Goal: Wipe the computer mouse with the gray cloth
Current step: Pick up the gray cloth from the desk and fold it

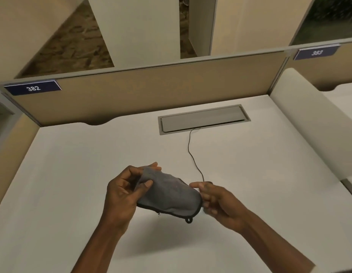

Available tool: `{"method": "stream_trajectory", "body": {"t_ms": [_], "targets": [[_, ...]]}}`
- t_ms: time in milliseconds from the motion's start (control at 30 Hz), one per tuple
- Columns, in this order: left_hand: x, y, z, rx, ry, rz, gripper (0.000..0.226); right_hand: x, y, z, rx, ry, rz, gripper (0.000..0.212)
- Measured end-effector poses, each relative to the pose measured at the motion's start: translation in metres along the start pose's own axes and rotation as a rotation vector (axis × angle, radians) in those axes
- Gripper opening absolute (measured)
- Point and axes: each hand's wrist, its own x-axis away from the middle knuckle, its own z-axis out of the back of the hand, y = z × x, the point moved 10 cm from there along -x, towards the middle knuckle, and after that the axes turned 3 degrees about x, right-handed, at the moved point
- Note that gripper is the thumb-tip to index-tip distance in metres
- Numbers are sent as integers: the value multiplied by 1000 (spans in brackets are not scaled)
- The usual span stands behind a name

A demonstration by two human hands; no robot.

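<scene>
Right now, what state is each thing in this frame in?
gray cloth: held above the desk, draped over something hidden beneath it.
left hand: gripping the cloth's left end.
right hand: pinching the cloth's right end.
black cable: lying on the desk, running from the hatch to under the cloth.
cable hatch: lid slightly open.

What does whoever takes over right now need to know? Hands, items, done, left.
Left hand: gripping the gray cloth at its left end, above the desk.
Right hand: closed at the cloth's right end, where the black cable from the desk's cable hatch ends.
Mouse: not visible, presumably wrapped under the cloth.
Done: cloth is picked up and over the mouse's spot.
Left: cannot tell how much wiping remains; finish, then set both down.
</scene>
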Motion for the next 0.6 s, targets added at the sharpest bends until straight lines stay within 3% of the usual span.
{"method": "stream_trajectory", "body": {"t_ms": [167,333,500,600], "targets": [[11,14,-3,-63,-58,-11,18,6,-3,-13,0,37,57,40],[17,17,21,-205,163,-58,20,21,-34,11,116,185,297,48],[23,3,17,-267,273,-41,24,40,-54,15,353,204,387,59],[23,0,7,-254,297,-25,15,47,-60,25,528,262,388,43]]}}
